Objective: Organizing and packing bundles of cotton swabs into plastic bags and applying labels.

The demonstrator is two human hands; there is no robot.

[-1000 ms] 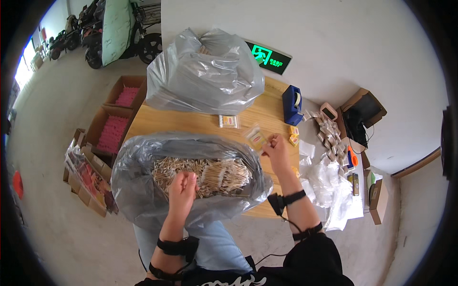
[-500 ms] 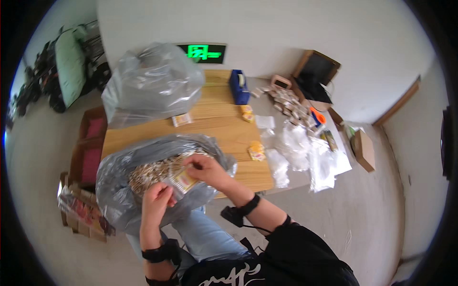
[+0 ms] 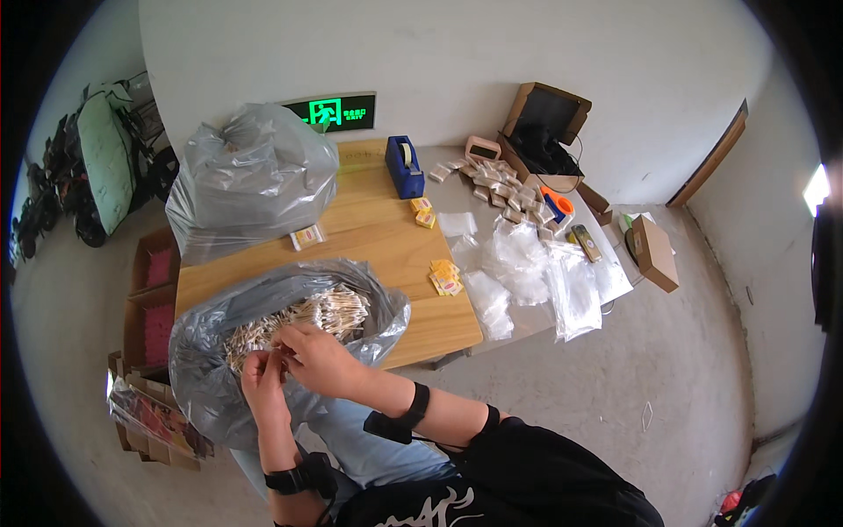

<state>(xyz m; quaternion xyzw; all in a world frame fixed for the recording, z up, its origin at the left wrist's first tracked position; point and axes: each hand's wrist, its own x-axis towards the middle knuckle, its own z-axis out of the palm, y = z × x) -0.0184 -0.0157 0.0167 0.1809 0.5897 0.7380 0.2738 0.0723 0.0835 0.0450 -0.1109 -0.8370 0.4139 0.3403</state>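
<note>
My left hand [image 3: 265, 386] and my right hand [image 3: 320, 360] meet, fingers pinched together, at the near side of a large grey plastic bag [image 3: 211, 316]. Between them is the small clear packet with a yellow label that showed half a second earlier, now almost wholly hidden by my fingers. Loose cotton swabs [image 3: 338, 312] with pale wooden sticks fill the open grey bag just beyond my hands. A finished-looking small packet of swabs [image 3: 306, 237] with a yellow label lies on the wooden table [image 3: 369, 263] beyond the bag.
A second bulging grey bag [image 3: 255, 176] stands at the back left. Along the table are a blue tape dispenser [image 3: 405, 167], yellow cards [image 3: 445, 277], clear bags [image 3: 518, 259], a pile of small packets [image 3: 509, 189] and an open carton [image 3: 544, 132]. Cardboard boxes [image 3: 145, 307] stand left.
My hands have come together and moved slightly left and nearer to me, the right one turning over the packet. The packet's yellow label has gone from sight. The view has shifted.
</note>
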